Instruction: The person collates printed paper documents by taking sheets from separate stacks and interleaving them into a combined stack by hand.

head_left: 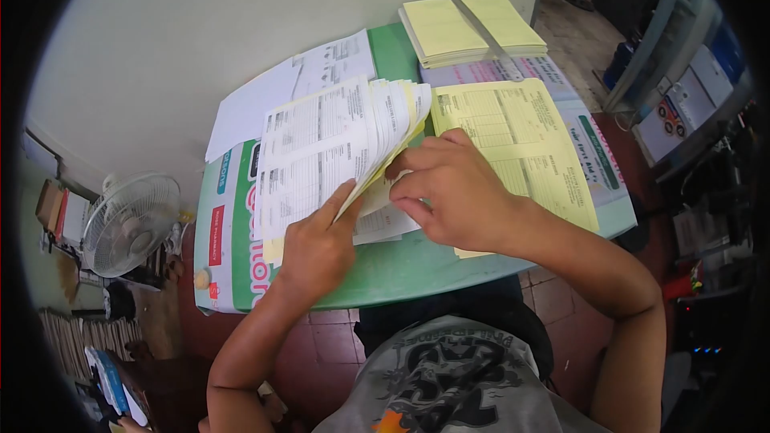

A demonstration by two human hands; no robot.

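1. One white fan (132, 224) stands well apart from the table, with floor between it and the table's left edge. Above and left of it, a brown box-like thing (50, 207) sits on its own side of the room; what it holds is too small to tell.
2. At the left near corner of the table (385, 279), a small tan object (202, 279) lies just beside the edge. Printed cover shows from there to the papers.
3. Loose white sheets (257, 112) lie along the back left, close against the wall (241, 16), so that side has little room.
4. White forms (309, 144) are stacked left of centre on the table, partly over the loose sheets, their right side lifted and fanned. A green strip separates the stack from the near edge.
5. The left hand (321, 248) rests at the stack's near right corner, fingers against the paper; whether they pinch it, I cannot tell.
6. The right hand (457, 192) is just right of the lifted leaves, fingers curled and thumb brought in toward them; whether paper is caught between the tips, I cannot tell.
7. Yellow forms (521, 144) lie right of the white stack, reaching under the right forearm.
8. A yellow stack (509, 20) fills the back right, near the table's edge, a metal ruler (481, 32) slanting across it and past its front. Floor and a doorway lie beyond.
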